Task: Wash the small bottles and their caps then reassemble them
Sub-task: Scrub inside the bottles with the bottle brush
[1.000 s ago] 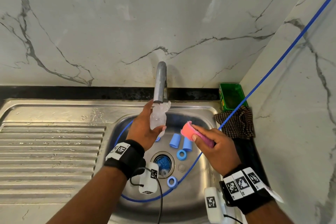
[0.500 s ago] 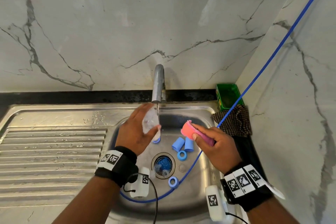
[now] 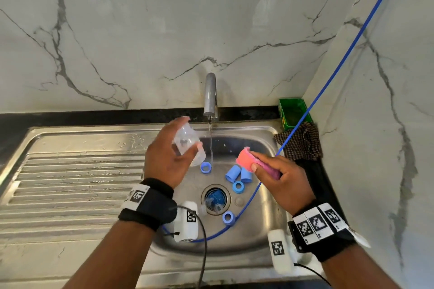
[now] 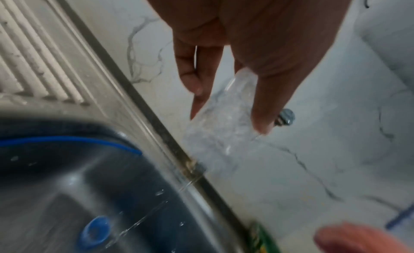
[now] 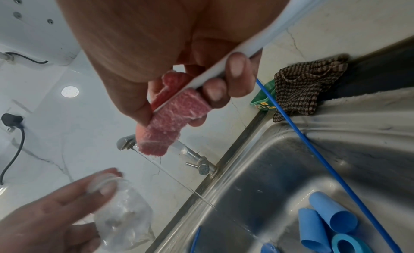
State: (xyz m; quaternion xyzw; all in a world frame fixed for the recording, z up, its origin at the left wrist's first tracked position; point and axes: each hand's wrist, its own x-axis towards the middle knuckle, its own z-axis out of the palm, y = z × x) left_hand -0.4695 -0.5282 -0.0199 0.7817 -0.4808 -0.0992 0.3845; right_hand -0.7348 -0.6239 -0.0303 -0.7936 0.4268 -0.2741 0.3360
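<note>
My left hand grips a small clear bottle, held tilted just left of the thin water stream falling from the tap. My right hand holds a pink sponge over the right side of the sink basin. Several blue caps lie in the basin: a ring cap under the stream, two tall caps side by side, another ring and one near the drain.
A blue cable runs from the upper right down into the basin. A green box and a checked cloth sit at the sink's right back corner. The ribbed draining board lies to the left. Marble walls stand behind and to the right.
My left hand has drawn the bottle out from under the tap to the left and tilted it. The water stream now falls free into the basin. The right hand with the sponge has stayed put.
</note>
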